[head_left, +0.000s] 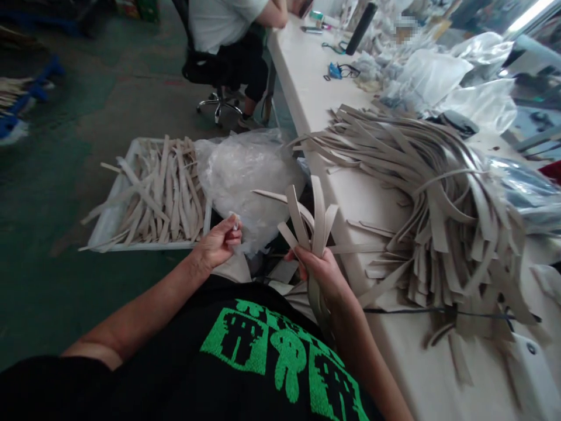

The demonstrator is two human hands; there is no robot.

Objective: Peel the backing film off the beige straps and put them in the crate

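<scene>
My right hand [322, 270] is closed round a bunch of beige strips [307, 219] that fan upward out of the fist, with their tails hanging below it. My left hand [219, 242] is pinched on the edge of a clear plastic bag [245, 172] that bulges between the two hands. A big heap of the same beige strips [438, 199] lies on the white table [315, 99] to my right, some overhanging its edge.
On the green floor to the left stands a white tray [109, 219] filled with more strips. Another person [228, 35] sits on an office chair at the table's far end. Crumpled plastic bags [460, 82], scissors and a dark bottle [362, 26] lie further along.
</scene>
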